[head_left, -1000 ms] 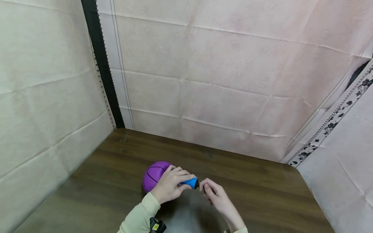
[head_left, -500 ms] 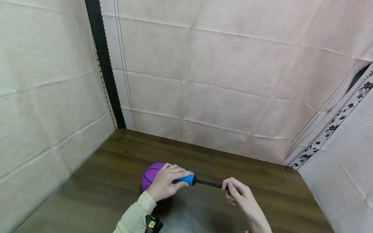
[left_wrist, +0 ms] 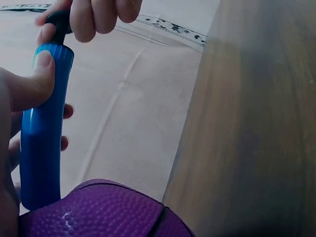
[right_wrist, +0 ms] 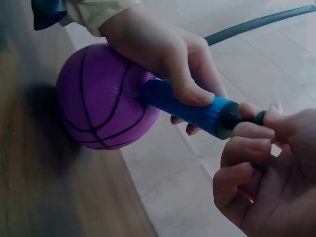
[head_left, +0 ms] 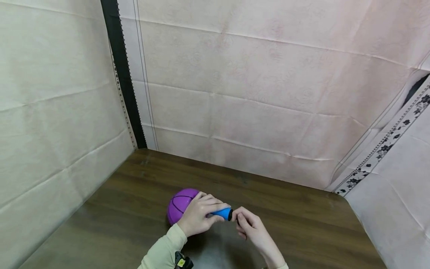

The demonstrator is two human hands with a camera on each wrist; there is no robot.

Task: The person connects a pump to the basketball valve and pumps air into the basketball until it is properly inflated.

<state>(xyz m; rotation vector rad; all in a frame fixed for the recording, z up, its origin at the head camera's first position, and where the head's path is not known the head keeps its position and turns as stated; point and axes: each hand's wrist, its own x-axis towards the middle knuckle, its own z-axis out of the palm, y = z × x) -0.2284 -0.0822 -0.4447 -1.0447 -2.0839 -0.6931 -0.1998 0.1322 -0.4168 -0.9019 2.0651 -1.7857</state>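
A purple ball [head_left: 181,204] with black seam lines rests on the wooden table, its surface dented near the pump in the head view. My left hand [head_left: 201,216] grips the blue barrel of a hand pump [right_wrist: 190,108], whose far end meets the ball. Thumb and fingers of my right hand [head_left: 250,226] pinch the pump's black handle [right_wrist: 259,117]. Only a short length of the black rod shows between barrel and handle. The joint between pump and ball is hidden from view in the head view by my left hand.
The brown wooden table [head_left: 302,220] reaches back to a pale cloth wall [head_left: 235,112]. More cloth hangs at the left [head_left: 60,130] and at the right, where a floral border runs. A black device sits on my left wrist [head_left: 183,260].
My right hand drew the handle out to the right, baring the long rod, and has since pushed it back left toward the barrel. My left hand and the ball shifted only slightly.
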